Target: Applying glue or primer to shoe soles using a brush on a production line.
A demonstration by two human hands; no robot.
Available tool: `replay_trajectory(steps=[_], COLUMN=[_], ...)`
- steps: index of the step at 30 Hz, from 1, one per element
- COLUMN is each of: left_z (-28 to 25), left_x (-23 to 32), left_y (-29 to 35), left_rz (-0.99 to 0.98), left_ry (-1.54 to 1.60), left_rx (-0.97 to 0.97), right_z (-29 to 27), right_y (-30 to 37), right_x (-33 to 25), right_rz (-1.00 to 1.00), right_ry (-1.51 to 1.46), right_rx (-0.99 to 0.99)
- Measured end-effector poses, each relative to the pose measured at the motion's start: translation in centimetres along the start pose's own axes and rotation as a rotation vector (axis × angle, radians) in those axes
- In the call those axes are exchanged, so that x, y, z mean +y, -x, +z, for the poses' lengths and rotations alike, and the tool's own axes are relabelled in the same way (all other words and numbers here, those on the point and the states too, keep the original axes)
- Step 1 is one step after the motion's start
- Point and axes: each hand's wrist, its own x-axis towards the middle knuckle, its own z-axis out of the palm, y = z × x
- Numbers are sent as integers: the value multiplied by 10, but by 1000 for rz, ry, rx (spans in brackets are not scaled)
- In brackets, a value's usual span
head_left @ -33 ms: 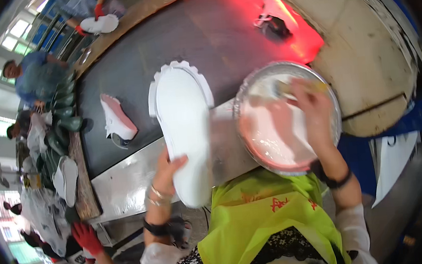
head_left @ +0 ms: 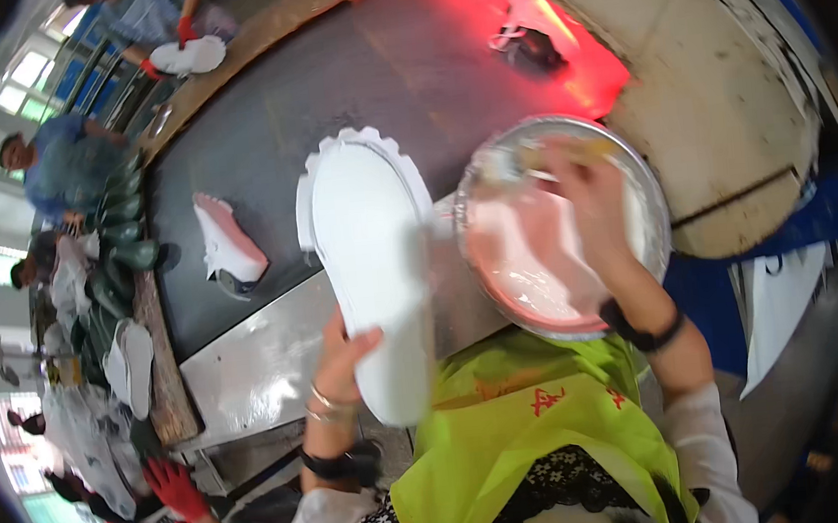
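Note:
A white shoe sole (head_left: 369, 236) with a toothed rim around its broad end is held up in front of me. My left hand (head_left: 341, 363) grips its narrower end, thumb on the pale inner face. To the right, my right hand (head_left: 584, 192) is closed on a blurred brush (head_left: 505, 167), over a round metal basin (head_left: 662, 195) of milky white liquid. The brush head is near the basin's far left part, but the blur hides whether it touches the liquid.
Beyond the metal ledge (head_left: 240, 382) runs a dark conveyor belt (head_left: 323, 81), carrying a white shoe (head_left: 228, 240) and another shoe (head_left: 531, 42) under red light. Dark green boots (head_left: 127, 232) line the left edge. A co-worker's red-gloved hand (head_left: 175, 487) is at lower left; other people stand farther off.
My right hand and the brush have shifted slightly left and away from me over the basin. The sole has come slightly closer to me, still in my left hand.

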Motion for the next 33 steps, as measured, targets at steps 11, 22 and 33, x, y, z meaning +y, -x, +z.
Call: replay_trajectory(steps=[11,22,33], left_z=[46,37,43], left_x=[-24,-33,-38], left_y=[41,41,18], left_rz=[-185,-99,-23], left_ry=[-315,-261,-366], left_rx=[76,123,60], right_z=[50,-49,-70], right_y=[17,12,12], right_x=[8,50,30], right_rz=[-197,-66,-164], right_ry=[75,1208,871], right_rx=[8,-279,-175])
